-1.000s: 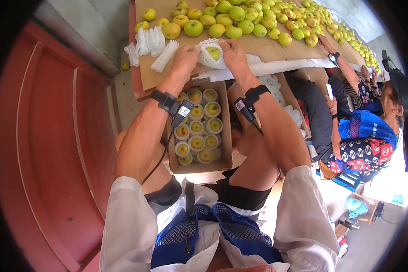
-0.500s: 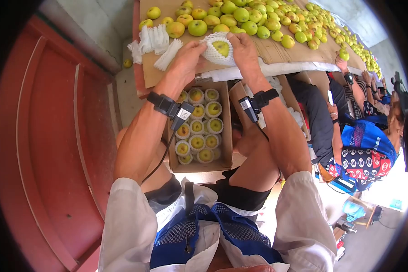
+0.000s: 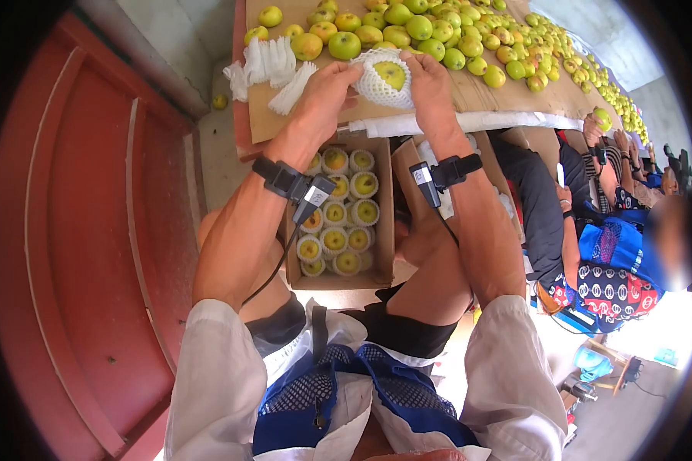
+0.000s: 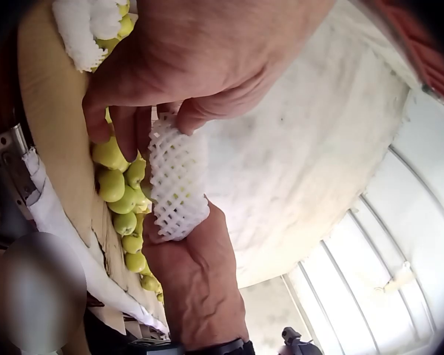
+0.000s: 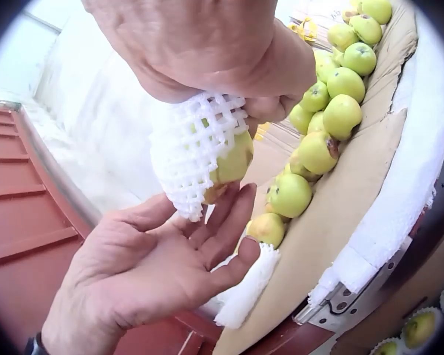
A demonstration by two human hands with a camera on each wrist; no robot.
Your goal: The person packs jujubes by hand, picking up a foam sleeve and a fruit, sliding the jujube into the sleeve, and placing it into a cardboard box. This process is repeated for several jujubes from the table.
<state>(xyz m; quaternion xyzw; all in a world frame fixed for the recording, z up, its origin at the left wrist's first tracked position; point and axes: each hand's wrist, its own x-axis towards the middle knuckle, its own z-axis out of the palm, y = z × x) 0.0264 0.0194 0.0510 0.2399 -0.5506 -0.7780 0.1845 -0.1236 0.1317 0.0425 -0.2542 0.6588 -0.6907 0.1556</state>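
Note:
A yellow-green apple (image 3: 390, 75) sits inside a white foam net (image 3: 373, 84), held up between both hands at the table's near edge. My left hand (image 3: 327, 96) pinches one end of the net between thumb and fingers. On the opposite side, my right hand (image 3: 432, 86) grips the net's other end, its curled fingers at the mesh in the right wrist view. Part of the apple's skin (image 5: 233, 164) shows bare there, below the mesh. Spare foam nets (image 3: 269, 61) lie on the table, left of the hands.
Many loose apples (image 3: 419, 28) cover the cardboard-topped table (image 3: 469, 96). Below it stands a cardboard box (image 3: 384, 253) with net-wrapped apples in rows. A red door (image 3: 92, 253) is at the left. Other people sit along the table at right, one hand holding an apple (image 3: 603, 119).
Both hands have drawn slightly back and right with the apple, and the foam net now spreads wider around it. At right, another person's hand has lifted an apple off the table.

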